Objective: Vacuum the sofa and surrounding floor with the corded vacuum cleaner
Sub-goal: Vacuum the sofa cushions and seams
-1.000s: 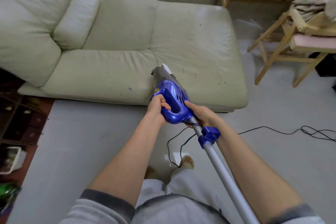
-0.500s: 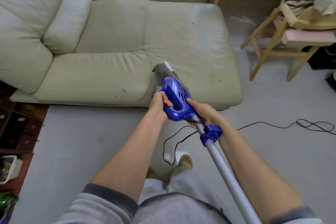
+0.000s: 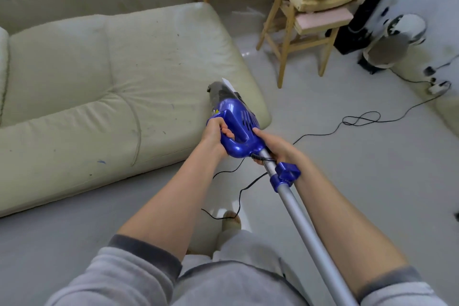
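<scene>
**Vacuum held in both hands at the sofa's front corner**

Head view: The person is standing on the grey floor [image 3: 347,181] and looking down along both forearms. The left hand [image 3: 213,133] is gripping the loop handle of the blue vacuum cleaner [image 3: 236,122], fingers curling through the opening. The right hand [image 3: 275,148] is wrapping round the neck where the blue body is meeting the silver tube [image 3: 305,221], fingers closing underneath it. The tube is running back toward the lower right edge, passing a blue clamp [image 3: 285,175]. The vacuum's grey nose is lying over the front right corner of the pale green sofa [image 3: 111,82]; whether it is touching the cushion cannot be told. The black cord [image 3: 323,133] is trailing from the body across the floor, looping, and heading toward the right. A wooden chair [image 3: 298,32] bearing folded cloth is standing beyond the sofa's end, well apart from the vacuum
</scene>
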Demonstrator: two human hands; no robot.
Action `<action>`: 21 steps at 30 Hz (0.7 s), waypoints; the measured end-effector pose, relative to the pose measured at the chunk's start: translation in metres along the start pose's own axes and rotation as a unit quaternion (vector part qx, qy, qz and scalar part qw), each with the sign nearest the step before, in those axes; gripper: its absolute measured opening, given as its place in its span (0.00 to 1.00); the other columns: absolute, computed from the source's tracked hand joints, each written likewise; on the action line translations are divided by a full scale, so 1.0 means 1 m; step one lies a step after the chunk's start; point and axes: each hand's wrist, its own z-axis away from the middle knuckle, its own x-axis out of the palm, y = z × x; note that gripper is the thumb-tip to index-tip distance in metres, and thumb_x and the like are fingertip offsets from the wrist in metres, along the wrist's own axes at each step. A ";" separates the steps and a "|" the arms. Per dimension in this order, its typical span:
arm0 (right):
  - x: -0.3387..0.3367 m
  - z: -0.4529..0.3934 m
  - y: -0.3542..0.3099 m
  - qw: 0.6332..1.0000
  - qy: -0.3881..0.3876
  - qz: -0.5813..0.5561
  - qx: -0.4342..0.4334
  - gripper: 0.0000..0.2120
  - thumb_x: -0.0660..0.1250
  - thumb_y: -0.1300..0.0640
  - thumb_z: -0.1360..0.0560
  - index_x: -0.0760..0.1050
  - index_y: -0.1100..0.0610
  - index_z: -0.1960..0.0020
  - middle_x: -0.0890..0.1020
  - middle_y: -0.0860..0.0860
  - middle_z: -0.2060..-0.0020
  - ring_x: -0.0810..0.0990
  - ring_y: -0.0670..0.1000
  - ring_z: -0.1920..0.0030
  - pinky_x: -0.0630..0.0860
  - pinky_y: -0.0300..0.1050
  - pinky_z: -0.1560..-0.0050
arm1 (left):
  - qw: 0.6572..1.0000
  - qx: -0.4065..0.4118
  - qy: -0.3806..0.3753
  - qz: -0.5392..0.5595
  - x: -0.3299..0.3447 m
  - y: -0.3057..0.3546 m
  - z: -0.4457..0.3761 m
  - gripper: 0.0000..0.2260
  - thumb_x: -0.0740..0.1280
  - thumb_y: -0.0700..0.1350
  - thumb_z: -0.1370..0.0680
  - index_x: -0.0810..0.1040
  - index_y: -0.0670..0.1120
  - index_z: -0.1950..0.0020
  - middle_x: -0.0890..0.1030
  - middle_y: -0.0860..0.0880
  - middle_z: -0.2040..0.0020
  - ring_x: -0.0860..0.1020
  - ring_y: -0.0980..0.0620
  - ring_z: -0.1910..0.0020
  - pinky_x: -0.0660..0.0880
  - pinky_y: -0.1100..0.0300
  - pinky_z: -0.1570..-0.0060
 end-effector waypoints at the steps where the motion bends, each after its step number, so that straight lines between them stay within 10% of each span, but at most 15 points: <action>1: -0.009 0.000 -0.002 1.000 0.004 -0.006 0.000 0.13 0.63 0.48 0.20 0.73 0.59 0.47 0.80 0.52 0.74 0.78 0.48 0.77 0.76 0.37 0.75 | 1.000 -0.006 -0.004 -0.006 0.009 -0.004 -0.003 0.09 0.54 0.34 0.31 0.63 0.46 0.67 0.63 0.53 0.79 0.61 0.58 0.83 0.62 0.70 0.81; 21: -0.064 -0.042 -0.049 0.999 -0.008 0.024 0.020 0.15 0.64 0.48 0.21 0.73 0.61 0.48 0.81 0.55 0.71 0.80 0.50 0.75 0.77 0.39 0.74 | 0.999 -0.017 0.022 -0.025 0.074 -0.006 -0.048 0.09 0.54 0.35 0.31 0.62 0.47 0.68 0.63 0.53 0.79 0.62 0.57 0.83 0.64 0.71 0.79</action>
